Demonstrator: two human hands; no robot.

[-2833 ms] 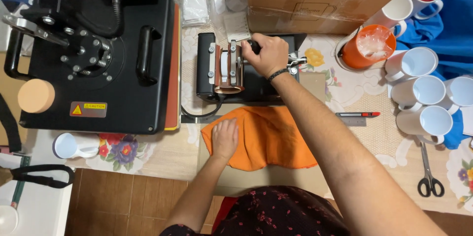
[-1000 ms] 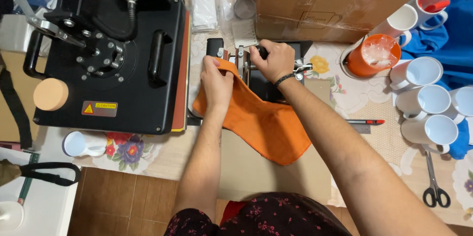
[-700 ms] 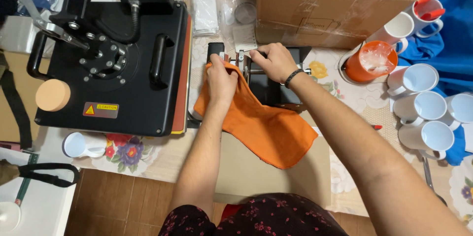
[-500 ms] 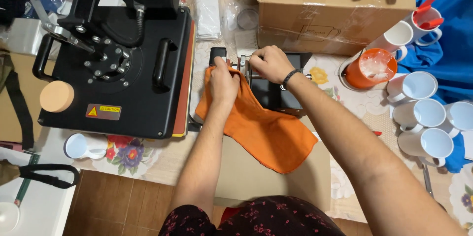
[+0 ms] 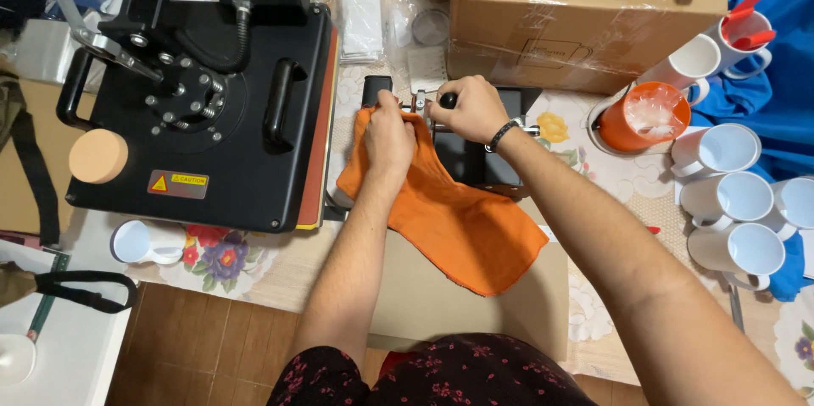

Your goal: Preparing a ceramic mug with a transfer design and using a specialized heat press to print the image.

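The left hand [image 5: 388, 130] is pressed down into the top end of a soft orange cloth [image 5: 454, 215], fingers bunched in the fabric right at the small black mug press [image 5: 475, 147], so the cloth is pinched under that hand against the machine. The cloth is a loose woven rag with a ragged lower edge; it drapes from the press down across a flat sheet of brown cardboard [image 5: 475, 304] lying at the table's near edge. The right hand [image 5: 471, 108], a dark band at its wrist, is closed around the press's black lever knob, with shiny metal linkage showing just beside the knuckles. To the left sits a big flat heat press [image 5: 199, 109], matte black metal with a curved handle, bolts on its top plate and a round tan knob on its lever. A white mug [image 5: 144, 241] lies on its side on the flowered tablecloth [image 5: 225, 258] just in front of it. Behind the mug press stands a cardboard box [image 5: 585, 20] wrapped in glossy clear film, with white mugs along its top edge. To the right, an orange mug [image 5: 644, 118] stuffed with crinkly clear plastic stands near a cluster of glossy white mugs [image 5: 729, 194], some resting on blue cloth [image 5: 784, 58].
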